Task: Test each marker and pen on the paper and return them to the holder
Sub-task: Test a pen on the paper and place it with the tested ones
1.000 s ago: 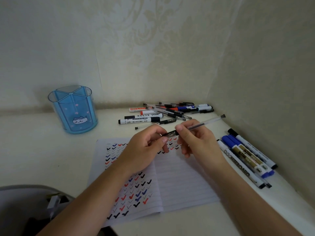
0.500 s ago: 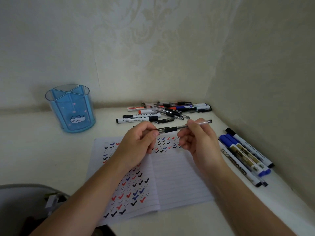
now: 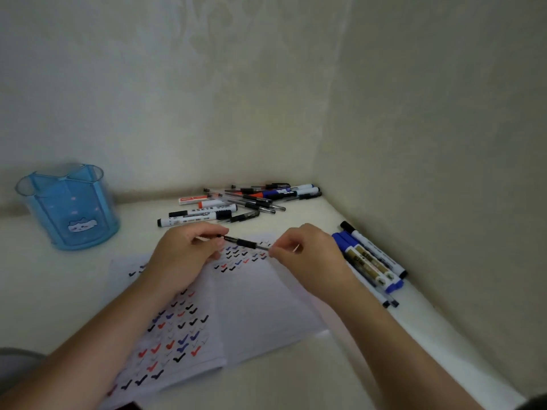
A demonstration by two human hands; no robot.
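Note:
A thin pen with a black grip (image 3: 247,242) is held level above the lined paper (image 3: 266,300), which is covered in black, red and blue check marks. My left hand (image 3: 185,255) pinches the pen's left end, where a clear part shows inside the fingers. My right hand (image 3: 307,255) pinches its right end. The blue translucent holder (image 3: 69,207) with a cat picture stands at the far left. I see no pens in it.
A pile of several pens and markers (image 3: 245,201) lies at the back near the wall corner. Several more markers (image 3: 370,258), blue and black capped, lie along the right wall. A grey object (image 3: 14,362) shows at the lower left edge.
The pen came down from a raised slant to level and moved left. My right hand slid along it to its end. The view shifted, so the holder sits further left.

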